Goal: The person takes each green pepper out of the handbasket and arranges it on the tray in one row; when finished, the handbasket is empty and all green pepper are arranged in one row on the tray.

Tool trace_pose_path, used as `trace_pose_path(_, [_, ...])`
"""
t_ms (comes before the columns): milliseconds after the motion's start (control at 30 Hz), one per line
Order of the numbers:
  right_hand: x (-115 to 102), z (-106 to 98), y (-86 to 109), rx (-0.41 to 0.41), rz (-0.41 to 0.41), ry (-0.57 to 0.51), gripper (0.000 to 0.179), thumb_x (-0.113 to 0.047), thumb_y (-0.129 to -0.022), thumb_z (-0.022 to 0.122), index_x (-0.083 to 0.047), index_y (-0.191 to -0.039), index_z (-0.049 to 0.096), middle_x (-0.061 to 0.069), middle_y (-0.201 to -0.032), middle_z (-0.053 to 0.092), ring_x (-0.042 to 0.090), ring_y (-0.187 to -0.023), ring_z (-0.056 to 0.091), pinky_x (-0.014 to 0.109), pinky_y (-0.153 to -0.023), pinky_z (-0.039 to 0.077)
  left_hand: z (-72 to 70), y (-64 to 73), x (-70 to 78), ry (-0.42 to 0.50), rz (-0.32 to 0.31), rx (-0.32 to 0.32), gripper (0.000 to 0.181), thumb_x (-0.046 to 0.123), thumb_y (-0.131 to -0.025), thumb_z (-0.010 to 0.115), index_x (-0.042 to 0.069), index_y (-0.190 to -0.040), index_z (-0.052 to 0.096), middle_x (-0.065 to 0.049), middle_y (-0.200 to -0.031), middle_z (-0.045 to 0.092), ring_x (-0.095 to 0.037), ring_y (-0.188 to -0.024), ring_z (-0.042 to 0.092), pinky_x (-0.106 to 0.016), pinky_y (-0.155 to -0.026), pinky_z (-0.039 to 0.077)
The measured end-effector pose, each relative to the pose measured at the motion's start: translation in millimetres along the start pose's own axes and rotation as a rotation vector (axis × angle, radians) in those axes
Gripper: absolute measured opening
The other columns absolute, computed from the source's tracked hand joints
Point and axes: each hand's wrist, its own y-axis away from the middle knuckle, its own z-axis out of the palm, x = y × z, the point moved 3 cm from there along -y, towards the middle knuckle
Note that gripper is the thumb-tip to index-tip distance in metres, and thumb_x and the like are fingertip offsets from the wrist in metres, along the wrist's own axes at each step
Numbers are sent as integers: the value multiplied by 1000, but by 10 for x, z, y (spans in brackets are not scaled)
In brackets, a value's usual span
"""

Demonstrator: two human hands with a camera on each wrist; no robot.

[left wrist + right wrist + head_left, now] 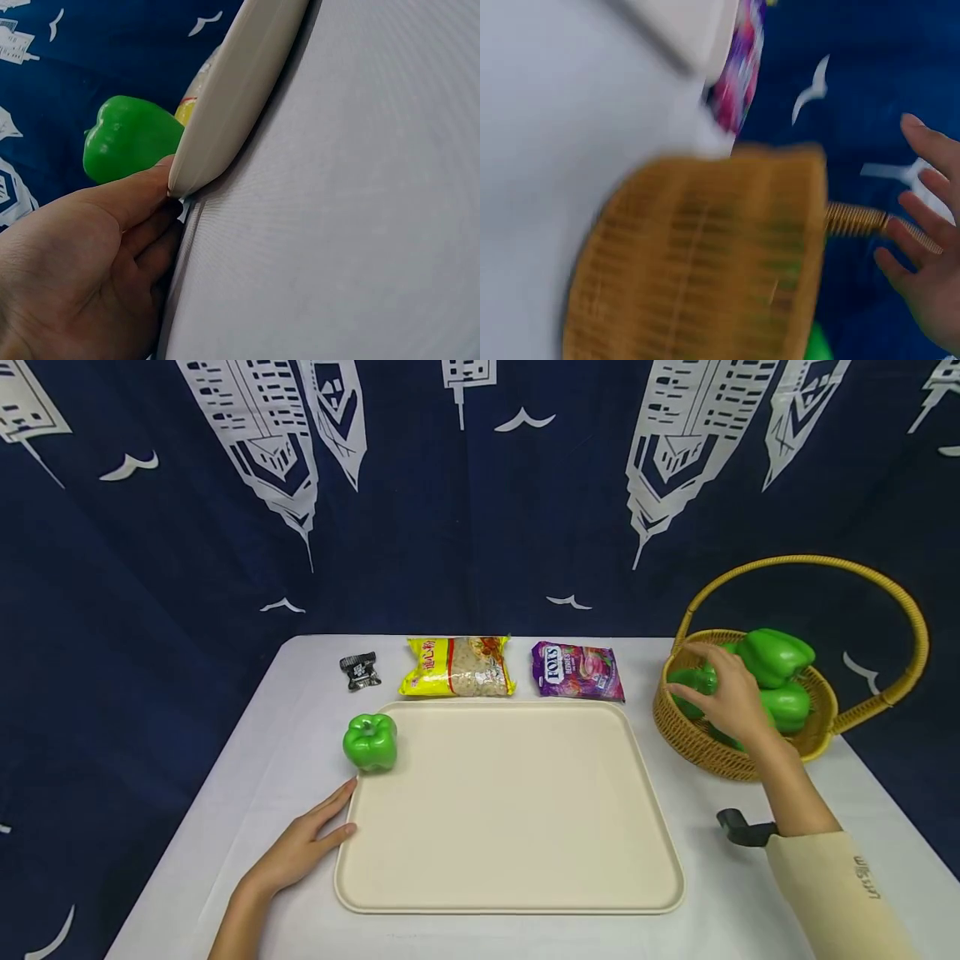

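Note:
A cream tray (510,810) lies on the white-covered table. My left hand (298,845) rests at its left edge, fingers extended and touching the rim. Just beyond those fingertips, a green bell pepper (371,742) sits on the tray's far left corner. Over at the right, my right hand (722,695) is above a wicker basket (701,750), its fingers spread and holding nothing in the right wrist view. Several green bell peppers fill the basket, one of them (774,657) on top at the back; the hand partly covers others.
Behind the tray lie a small black wrapped packet (360,671), a yellow food bag (459,667) and a purple candy bag (577,671). The basket's tall handle (806,560) arches up and leans right. A dark blue patterned cloth (465,527) hangs behind the table.

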Motion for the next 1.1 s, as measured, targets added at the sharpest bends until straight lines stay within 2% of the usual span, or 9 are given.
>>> trace_pose_path(167, [368,-86,20,-163,74,51,70,-23,-80,74,1,-136,38,32,-134,35,55,-121,28,67,-99,16,-18,3,15,4,-6,3,62,35,-92,55,13,-145,31,-5,-149,26,-29,-136,23,-4,-99,11])
trace_pose_path(233, [460,-77,18,-223,91,56,73,-26,-80,74,-2,-138,38,32,-136,34,56,-121,27,68,-98,16,-23,3,20,6,-8,3,61,34,-92,55,13,-145,31,-4,-149,26,-29,-136,23,-5,-99,11])
trace_pose_path(367, [568,-33,11,-282,74,52,72,-27,-79,75,-4,-137,41,30,-136,36,55,-119,31,69,-89,26,-26,5,22,14,-13,0,61,35,-92,55,14,-145,31,-3,-149,26,-28,-136,22,-3,-98,10])
trace_pose_path(467, [634,-9,13,-293,75,67,68,-29,-79,74,-5,-136,45,31,-133,41,51,-111,43,64,-84,35,-26,8,20,17,-7,-1,61,35,-92,55,14,-145,31,-4,-149,26,-29,-136,22,-4,-99,11])
trace_pose_path(567, [697,-13,16,-297,101,97,66,-33,-80,72,-6,-135,47,32,-127,45,44,-90,53,57,-75,40,-24,12,16,25,-11,-4,61,35,-92,55,15,-145,31,-4,-150,26,-29,-136,22,-4,-99,11])
trace_pose_path(667, [742,-37,27,-295,101,120,64,-35,-82,71,-5,-134,47,33,-119,50,37,-75,53,51,-67,40,-18,11,12,29,-16,-5,61,35,-92,56,15,-145,32,-3,-150,26,-28,-136,22,-2,-97,10])
trace_pose_path(767, [771,-57,37,-291,88,133,66,-35,-81,71,-3,-133,47,34,-113,52,38,-74,54,51,-65,41,-12,5,13,29,-10,-3,61,35,-92,56,15,-145,32,-4,-149,27,-28,-136,22,-1,-97,11])
trace_pose_path(833, [790,-53,42,-288,85,136,68,-35,-79,73,-3,-133,46,35,-112,52,43,-80,55,54,-66,42,-12,4,15,28,-7,-2,61,35,-92,56,14,-145,32,-4,-149,27,-29,-136,23,-1,-97,11])
trace_pose_path(1100, [809,-67,55,-231,138,159,71,-37,-76,76,-2,-129,44,35,-112,50,55,-95,48,63,-74,39,-10,4,7,31,-13,-5,62,35,-92,56,14,-144,32,-3,-149,27,-28,-136,22,-1,-97,11])
